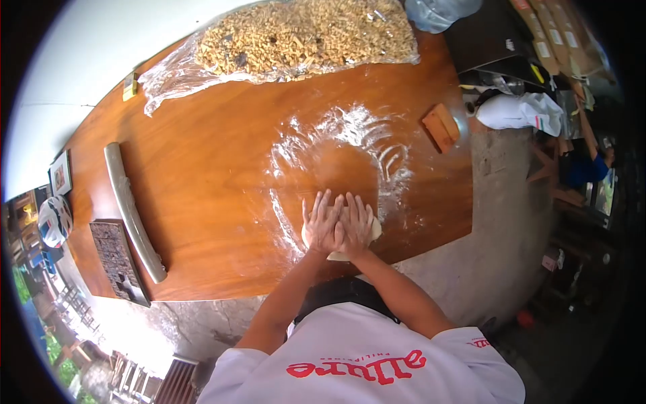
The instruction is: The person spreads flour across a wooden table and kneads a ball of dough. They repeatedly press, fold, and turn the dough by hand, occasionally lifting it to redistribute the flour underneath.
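Observation:
A pale piece of dough lies near the front edge of the wooden table, mostly covered by my hands. My left hand presses flat on its left part, fingers spread and pointing away from me. Beside it, touching at the thumbs and palms, my right hand rests on the right part, its fingers also spread. White flour is scattered in a rough ring on the wood beyond and around the dough.
A plastic sheet of small tan pieces lies along the far edge. A wooden block sits at the right. On the left are a long wrapped roll, a dark carved board, a picture frame and a small yellow box.

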Demonstrator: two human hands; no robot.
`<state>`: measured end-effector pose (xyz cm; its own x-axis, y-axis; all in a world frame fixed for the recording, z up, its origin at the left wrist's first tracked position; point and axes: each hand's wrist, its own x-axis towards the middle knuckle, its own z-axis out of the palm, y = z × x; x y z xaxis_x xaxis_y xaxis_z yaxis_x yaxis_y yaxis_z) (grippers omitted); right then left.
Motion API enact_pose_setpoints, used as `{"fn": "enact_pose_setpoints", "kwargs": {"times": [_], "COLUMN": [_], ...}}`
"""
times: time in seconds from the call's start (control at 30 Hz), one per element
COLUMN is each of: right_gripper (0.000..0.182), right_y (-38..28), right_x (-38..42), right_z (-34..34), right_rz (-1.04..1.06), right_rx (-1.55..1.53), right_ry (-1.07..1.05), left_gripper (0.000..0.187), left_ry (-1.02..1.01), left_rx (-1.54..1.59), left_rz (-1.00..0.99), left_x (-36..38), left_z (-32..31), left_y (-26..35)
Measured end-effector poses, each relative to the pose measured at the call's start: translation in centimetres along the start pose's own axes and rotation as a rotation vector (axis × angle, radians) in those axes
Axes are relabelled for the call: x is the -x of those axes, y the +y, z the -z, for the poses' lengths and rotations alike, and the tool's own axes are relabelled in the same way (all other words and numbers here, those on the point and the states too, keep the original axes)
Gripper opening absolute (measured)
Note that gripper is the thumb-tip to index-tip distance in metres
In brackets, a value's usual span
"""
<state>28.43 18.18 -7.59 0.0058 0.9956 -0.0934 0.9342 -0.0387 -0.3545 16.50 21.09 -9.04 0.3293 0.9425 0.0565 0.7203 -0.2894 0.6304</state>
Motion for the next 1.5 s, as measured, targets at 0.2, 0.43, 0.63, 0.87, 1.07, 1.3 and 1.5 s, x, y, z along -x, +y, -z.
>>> {"fn": "enact_pose_setpoints", "kwargs": {"times": [0.2, 0.43, 0.63, 0.87, 1.07, 1.3, 1.5], "right_gripper": [0.054, 0.028, 0.020, 0.030, 0.030, 0.023, 0.030], "right_y": [1.1, 4.9, 7.8, 0.4, -3.3, -0.7, -4.5], "right_x": [-13.2, -24.0, -16.4, -3.7, 4.5, -3.6, 2.3], "right_z": [0.4, -1.6, 3.3, 2.0, 3.8, 5.5, 1.0], "right_rz": [0.020, -0.006, -0.047, 0.059, 0.386, 0.068, 0.234], "right_rx": [0.014, -0.289, -0.554, -0.463, 0.067, -0.549, -0.289], "right_ry": [0.149, 0.558, 0.566, 0.274, 0.447, 0.399, 0.388], "left_gripper": [0.055, 0.055, 0.045, 0.035, 0.039, 0.034, 0.026], "left_ry": [0.227, 0.296, 0.132, 0.100, 0.028, 0.130, 0.313], "left_rx": [-0.119, 0.159, 0.154, 0.297, 0.301, 0.479, 0.424], "left_rz": [0.193, 0.302, 0.158, 0.479, 0.059, 0.274, 0.384], "left_x": [-10.9, -15.4, -5.2, -1.8, -3.5, 0.2, 5.7], "left_z": [-1.1, 0.9, 1.2, 3.6, 3.4, 4.3, 3.2], "left_y": [-2.2, -0.2, 0.5, -1.5, -1.2, 0.1, 0.6]}}
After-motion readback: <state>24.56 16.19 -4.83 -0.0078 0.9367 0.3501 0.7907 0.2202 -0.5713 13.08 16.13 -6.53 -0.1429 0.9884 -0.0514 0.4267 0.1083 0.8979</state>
